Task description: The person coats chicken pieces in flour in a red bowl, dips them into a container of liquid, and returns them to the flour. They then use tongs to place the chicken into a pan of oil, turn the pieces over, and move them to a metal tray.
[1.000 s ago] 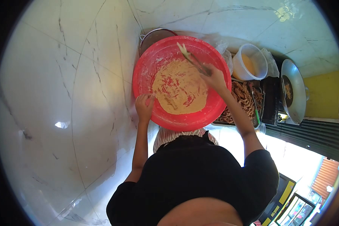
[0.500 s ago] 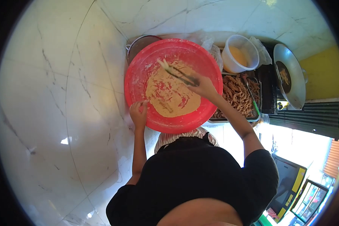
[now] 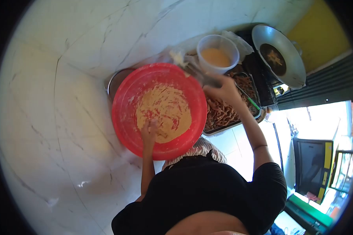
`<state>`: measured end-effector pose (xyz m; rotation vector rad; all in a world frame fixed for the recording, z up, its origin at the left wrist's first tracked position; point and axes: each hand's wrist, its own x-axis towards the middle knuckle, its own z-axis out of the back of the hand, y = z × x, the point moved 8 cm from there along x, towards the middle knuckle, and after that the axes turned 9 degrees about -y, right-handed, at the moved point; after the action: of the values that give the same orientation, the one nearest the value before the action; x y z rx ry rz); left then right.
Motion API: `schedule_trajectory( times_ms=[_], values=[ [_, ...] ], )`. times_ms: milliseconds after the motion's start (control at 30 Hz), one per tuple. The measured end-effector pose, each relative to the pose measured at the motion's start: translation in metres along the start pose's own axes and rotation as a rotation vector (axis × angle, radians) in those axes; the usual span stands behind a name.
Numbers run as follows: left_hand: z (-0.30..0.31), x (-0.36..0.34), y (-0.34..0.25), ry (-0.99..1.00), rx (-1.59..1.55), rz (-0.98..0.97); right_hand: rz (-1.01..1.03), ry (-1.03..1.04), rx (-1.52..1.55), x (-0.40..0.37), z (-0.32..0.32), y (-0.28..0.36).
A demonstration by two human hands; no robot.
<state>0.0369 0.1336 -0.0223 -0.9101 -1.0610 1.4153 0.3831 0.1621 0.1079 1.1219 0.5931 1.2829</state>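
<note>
In the red basin [image 3: 123, 117], batter [image 3: 166, 103] beneath fingers [image 3: 151, 126] of the left hand [image 3: 149, 134]

A white, grey-veined marble tiled surface [image 3: 66, 98] carries a red basin [image 3: 121, 117] of batter, a metal bowl [image 3: 115, 80] just behind it, a tray [image 3: 228, 126] of fried strips, a white tub [image 3: 200, 47] and a wok [image 3: 292, 68].

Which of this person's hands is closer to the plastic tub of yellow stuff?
Right. The right hand, gripping a utensil, is close beside the plastic tub. The left hand is farther off, resting on the batter in the red basin.
</note>
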Motion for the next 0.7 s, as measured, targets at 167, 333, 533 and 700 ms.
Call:
schedule_trajectory(
  times_ms=[167,333,533,700],
  values=[
    [-0.116,0.004,-0.042,0.373,-0.035,-0.023,-0.023,-0.257,-0.328,0.056,0.095,-0.016],
    [-0.199,-0.007,-0.064,0.521,0.002,0.008,-0.078,-0.057,-0.727,0.119,0.081,-0.09],
    [-0.235,-0.012,-0.037,0.643,-0.012,-0.02,-0.12,0.222,-0.898,0.154,0.017,-0.197],
    [-0.226,-0.011,-0.046,0.547,-0.092,0.019,-0.166,0.255,-0.837,0.148,0.033,-0.16]
  ],
)
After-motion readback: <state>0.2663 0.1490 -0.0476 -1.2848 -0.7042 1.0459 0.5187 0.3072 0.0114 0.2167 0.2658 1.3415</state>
